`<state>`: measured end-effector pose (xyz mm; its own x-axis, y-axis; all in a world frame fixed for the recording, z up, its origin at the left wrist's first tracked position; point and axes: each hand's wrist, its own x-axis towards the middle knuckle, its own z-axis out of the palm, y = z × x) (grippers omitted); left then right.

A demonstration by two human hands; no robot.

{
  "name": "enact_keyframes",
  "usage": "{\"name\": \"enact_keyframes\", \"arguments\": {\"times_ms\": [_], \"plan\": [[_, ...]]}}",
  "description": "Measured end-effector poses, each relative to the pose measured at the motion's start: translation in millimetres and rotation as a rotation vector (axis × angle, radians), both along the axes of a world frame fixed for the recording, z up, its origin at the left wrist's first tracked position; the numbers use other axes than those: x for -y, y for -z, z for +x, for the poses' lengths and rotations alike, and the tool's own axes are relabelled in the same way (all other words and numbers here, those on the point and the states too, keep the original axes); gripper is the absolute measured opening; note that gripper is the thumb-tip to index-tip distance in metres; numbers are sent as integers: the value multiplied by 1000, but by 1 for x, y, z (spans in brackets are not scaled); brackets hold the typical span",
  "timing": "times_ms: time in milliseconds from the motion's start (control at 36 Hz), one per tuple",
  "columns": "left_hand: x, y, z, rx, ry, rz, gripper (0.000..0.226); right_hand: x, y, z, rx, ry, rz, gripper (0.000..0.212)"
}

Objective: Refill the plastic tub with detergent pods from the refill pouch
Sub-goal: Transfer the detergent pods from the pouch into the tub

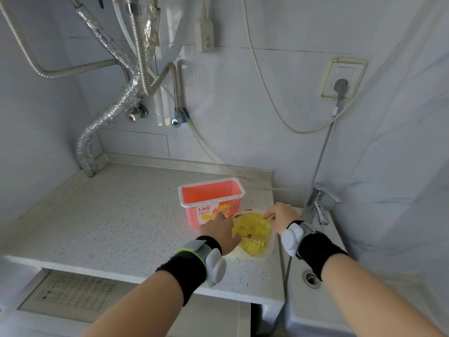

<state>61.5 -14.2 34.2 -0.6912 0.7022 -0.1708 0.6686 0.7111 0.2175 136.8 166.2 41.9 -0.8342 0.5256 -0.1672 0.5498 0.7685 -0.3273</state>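
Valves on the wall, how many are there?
2. A red-marked valve sits left, by the foil-wrapped pipe; a blue-marked valve sits right of it. Others may be hidden behind the hoses.

I see both bare arms reach forward, each with a black band and a grey and white gadget on the wrist. The left hand [220, 233] points its first finger ahead, the other fingers curled under. The right hand [281, 216] bends down at the wrist, fingertips pinched together.
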Motion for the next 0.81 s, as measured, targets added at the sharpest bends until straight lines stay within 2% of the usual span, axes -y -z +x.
{"name": "enact_keyframes", "arguments": {"times_ms": [56, 139, 222, 333, 528, 611, 723, 806], "plan": [[3, -3, -1, -9, -10, -42, 48, 5, -12, -4, -17, -8, -25, 31], [9, -10, -8, 42, 11, -111, 42, 8, -36, -9, 39, -42, -69, 25], [19, -25, -20, 185, 63, -122, 50, 12, -62, -9, 181, -79, -126, 20], [37, -47, -44, 420, 15, -67, 45, 9, -75, -13, 203, -58, -221, 23], [45, -39, -55, 382, 27, -75, 43, 27, -43, -21, 350, -217, -126, 35], [45, -27, -50, 313, 30, -23, 51, 28, -36, -25, 323, -235, -105, 38], [46, -20, -53, 329, 11, 34, 56, 24, -39, -29, 265, -242, -72, 42], [46, -19, -53, 379, -1, 42, 59, 34, -38, -34, 264, -358, 109, 41]]}}
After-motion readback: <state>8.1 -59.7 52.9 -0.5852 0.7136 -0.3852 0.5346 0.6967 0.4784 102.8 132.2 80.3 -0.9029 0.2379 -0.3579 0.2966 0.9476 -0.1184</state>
